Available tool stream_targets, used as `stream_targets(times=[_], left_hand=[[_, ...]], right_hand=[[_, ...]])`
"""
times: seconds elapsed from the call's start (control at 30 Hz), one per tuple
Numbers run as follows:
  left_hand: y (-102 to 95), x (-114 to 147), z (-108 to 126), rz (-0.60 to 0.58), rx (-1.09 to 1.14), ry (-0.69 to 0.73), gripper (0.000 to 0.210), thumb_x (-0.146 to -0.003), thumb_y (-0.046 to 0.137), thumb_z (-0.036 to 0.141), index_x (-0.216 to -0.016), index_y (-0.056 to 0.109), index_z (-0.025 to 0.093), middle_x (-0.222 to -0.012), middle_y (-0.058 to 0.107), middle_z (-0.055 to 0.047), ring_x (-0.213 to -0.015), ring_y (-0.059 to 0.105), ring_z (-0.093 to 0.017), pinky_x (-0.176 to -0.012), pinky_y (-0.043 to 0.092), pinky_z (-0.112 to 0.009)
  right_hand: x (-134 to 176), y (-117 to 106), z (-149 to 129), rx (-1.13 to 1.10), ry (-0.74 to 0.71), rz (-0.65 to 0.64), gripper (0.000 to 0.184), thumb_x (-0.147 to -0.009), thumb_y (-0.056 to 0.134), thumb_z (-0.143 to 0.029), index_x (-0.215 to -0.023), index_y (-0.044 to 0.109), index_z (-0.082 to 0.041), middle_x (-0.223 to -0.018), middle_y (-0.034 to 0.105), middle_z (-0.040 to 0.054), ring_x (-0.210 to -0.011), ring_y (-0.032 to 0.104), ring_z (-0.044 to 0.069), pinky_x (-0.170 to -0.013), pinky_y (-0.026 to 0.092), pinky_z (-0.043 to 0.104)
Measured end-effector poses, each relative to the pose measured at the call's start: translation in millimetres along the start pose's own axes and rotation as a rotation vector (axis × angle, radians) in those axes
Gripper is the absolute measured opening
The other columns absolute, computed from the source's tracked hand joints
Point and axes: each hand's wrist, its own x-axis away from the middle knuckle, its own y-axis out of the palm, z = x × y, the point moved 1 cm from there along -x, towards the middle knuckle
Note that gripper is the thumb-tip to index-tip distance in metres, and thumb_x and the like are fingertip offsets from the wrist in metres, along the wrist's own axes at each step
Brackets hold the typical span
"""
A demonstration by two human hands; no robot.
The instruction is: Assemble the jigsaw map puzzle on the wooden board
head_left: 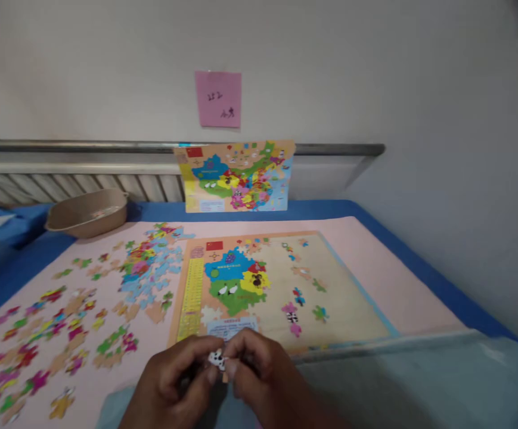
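Pinching a small spotted puzzle piece [216, 358] between the closed fingertips of left hand [173, 378] and right hand [261, 366], near to both alike, just short of partly filled puzzle board [348, 292], with long axis too hidden to tell.

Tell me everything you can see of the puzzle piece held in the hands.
The puzzle piece is small, white with black spots; a tan bit shows just below, perhaps part of it. It is held between the left hand and right hand, in front of the near edge of the puzzle board. The hands cover much of its outline; its material and thickness cannot be told.
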Motion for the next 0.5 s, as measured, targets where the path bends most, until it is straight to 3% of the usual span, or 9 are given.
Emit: stream_targets(times=[0.1,0.2,0.37,0.5], left_hand=[[-3.4,-3.9,-2.4,-0.078,0.076,-0.056,0.030,-0.089,0.067,0.050,-0.108,0.074,0.029,-0.083,0.069,-0.001,-0.078,0.062,-0.016,-0.070,0.048,-0.023],[-3.6,-6.3,-5.0,-0.058,0.232,-0.084,0.029,-0.086,0.072,0.047,-0.104,0.071,0.024,-0.075,0.060,0.002,-0.069,0.052,-0.012,-0.062,0.041,-0.021],[2.2,-6.8,1.6,-0.018,0.357,-0.092,0.025,-0.079,0.077,0.043,-0.088,0.069,0.021,-0.067,0.053,0.004,-0.060,0.043,-0.009,-0.055,0.034,-0.019],[3.2,-8.8,7.3,-0.002,0.332,-0.090,0.026,-0.078,0.077,0.043,-0.084,0.070,0.019,-0.072,0.060,0.000,-0.064,0.048,-0.010,-0.059,0.037,-0.021]], right_hand=[[-3.3,1.5,0.3,-0.081,0.055,-0.048,0.009,-0.080,0.057,-0.028,-0.083,0.060,-0.020,-0.063,0.052,-0.0040,-0.060,0.047,0.013,-0.058,0.036,0.025],[-4.9,2.2,-2.0,-0.139,0.085,-0.092,0.012,-0.076,0.060,-0.031,-0.083,0.060,-0.021,-0.062,0.051,-0.0039,-0.059,0.044,0.013,-0.057,0.033,0.025],[-5.0,2.3,0.3,-0.039,0.074,-0.005,0.013,-0.077,0.061,-0.032,-0.084,0.062,-0.021,-0.066,0.051,-0.0032,-0.062,0.044,0.014,-0.057,0.033,0.026],[-5.9,3.6,5.6,-0.020,0.032,0.031,0.011,-0.078,0.061,-0.032,-0.082,0.062,-0.021,-0.068,0.051,-0.0024,-0.064,0.045,0.014,-0.059,0.035,0.026]])
